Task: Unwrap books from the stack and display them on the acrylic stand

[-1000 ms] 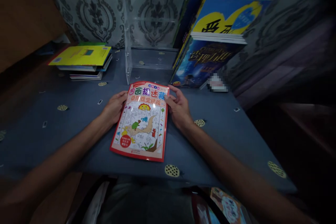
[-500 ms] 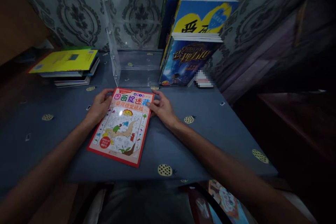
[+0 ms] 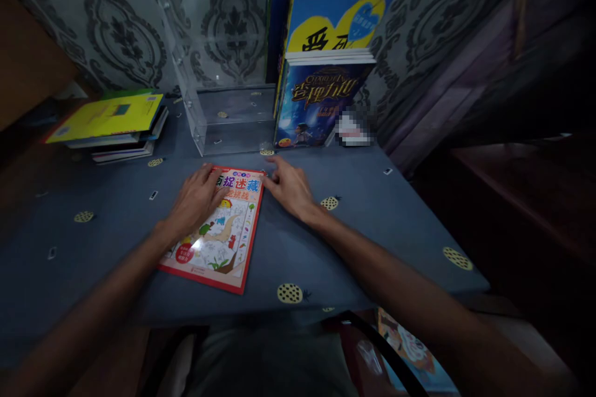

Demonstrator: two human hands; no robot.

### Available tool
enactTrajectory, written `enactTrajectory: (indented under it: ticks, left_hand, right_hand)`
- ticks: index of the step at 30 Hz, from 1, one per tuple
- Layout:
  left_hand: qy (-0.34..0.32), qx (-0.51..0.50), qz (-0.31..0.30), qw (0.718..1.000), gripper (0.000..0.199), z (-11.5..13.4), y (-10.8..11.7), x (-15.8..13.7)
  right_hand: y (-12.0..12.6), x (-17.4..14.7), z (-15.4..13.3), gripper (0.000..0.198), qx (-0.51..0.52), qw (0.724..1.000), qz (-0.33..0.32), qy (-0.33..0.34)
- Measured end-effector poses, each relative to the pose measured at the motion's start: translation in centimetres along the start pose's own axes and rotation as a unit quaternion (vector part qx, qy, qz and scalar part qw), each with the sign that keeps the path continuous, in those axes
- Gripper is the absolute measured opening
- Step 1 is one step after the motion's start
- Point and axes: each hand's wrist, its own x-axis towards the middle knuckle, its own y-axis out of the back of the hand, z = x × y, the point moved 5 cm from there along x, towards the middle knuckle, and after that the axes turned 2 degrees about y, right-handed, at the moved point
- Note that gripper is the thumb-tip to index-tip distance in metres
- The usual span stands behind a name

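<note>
Since the frame half a second ago, the left hand (image 3: 194, 198) has changed the most: it had the book (image 3: 218, 239) by its left edge, and now it's palm down over the upper left of the cover, hiding the start of the title. Fingers are stretched out pretty flat, so it's pressing or resting, not gripping anything.

The right hand (image 3: 293, 189) was right up on the upper right edge with its thumb on the cover. Now it's eased off to the top right corner, half open, thumb and forefinger apart. Thumb tip is right at that corner, but I honestly can't tell if it's touching.

As for the book, it's lying face up on the bench (image 3: 372, 198), near the front edge and in front of the clear stand (image 3: 190, 108). Title end points away from the person, so it reads right way up for them. Long axis runs front to back but on a slant, with the top leaning right and the bottom swung left. Same slant as in that last frame, more or less.

The stack (image 3: 109, 121) is off to the left, well apart from it.
</note>
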Motion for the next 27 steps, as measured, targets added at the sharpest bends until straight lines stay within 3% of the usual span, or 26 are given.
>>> enactTrajectory:
  ticks: [7, 15, 20, 27]
  left_hand:
    - [0.003, 0.014, -0.003, 1.0, 0.049, -0.2, 0.1, -0.3]
    - [0.004, -0.008, -0.004, 1.0, 0.047, -0.5, 0.3, -0.3]
    - [0.026, -0.092, -0.007, 0.995, 0.047, -2.2, 0.8, -0.1]
    - [0.037, -0.248, 0.02, 0.968, 0.047, -5.3, 0.9, 0.4]
  right_hand:
    - [-0.4, -0.7, -1.3, 0.026, -0.166, 0.979, 0.003, 0.119]
    - [-0.2, 0.2, -0.2, 0.024, -0.233, 0.965, -0.015, 0.115]
    - [-0.3, 0.0, -0.4, 0.025, -0.248, 0.957, -0.031, 0.147]
    - [-0.5, -0.2, -0.7, 0.028, -0.266, 0.951, -0.028, 0.156]
